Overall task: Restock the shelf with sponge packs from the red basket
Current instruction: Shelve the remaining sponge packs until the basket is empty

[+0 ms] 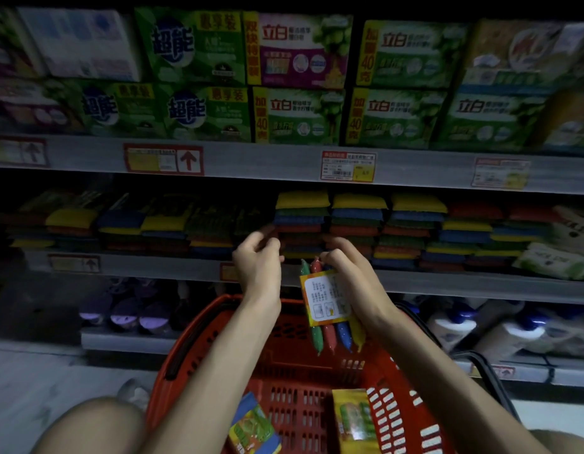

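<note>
Sponge packs (pixel 254 424), two of them, lay in the bottom of the red basket (pixel 185 348), and a third pack (pixel 328 309) hung upright above it, just in front of the shelf (pixel 448 283) edge. The right hand (pixel 349 273) pinched that third pack by its top end, fingers curled tight over it, so the four coloured sponges dangled below. The left hand (pixel 257 260) hovered just beside, fingers loosely curled and, as far as I could see through the blur, holding nothing. The grip looked the weak point to me: held by one end only, the pack might swing and catch the shelf lip, or slip back into the basket. The stacks of sponges (pixel 356 224) behind stood high, so a careless push could topple one.
</note>
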Available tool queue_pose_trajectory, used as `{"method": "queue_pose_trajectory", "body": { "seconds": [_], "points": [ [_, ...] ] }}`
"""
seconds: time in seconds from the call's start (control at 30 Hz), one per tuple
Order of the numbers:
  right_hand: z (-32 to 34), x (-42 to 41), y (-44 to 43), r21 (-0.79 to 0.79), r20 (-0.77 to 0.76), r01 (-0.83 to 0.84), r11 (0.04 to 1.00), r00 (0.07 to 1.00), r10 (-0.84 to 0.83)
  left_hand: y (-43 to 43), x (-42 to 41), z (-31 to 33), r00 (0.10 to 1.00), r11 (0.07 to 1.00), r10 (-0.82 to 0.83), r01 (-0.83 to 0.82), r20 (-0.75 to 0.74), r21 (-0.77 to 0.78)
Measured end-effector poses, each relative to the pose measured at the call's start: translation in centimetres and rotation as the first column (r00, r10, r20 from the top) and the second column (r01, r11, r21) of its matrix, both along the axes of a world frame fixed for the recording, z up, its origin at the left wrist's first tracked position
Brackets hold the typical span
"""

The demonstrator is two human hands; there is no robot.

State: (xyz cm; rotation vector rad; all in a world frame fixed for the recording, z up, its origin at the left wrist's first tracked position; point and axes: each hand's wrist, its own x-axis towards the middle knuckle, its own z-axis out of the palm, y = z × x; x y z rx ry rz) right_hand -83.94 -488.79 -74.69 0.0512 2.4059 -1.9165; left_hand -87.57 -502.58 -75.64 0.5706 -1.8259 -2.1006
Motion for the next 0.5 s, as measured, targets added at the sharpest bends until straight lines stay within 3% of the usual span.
{"method": "queue_pose_trajectory", "body": {
  "seconds": [0.5],
  "points": [
    [-0.7, -0.6, 1.6, 0.001, -0.003, 0.125, 0.992, 0.992, -0.125, 0.5, -0.7, -0.1, 0.999, 0.994, -0.017, 0.013, -0.040, -0.110]
  ]
}}
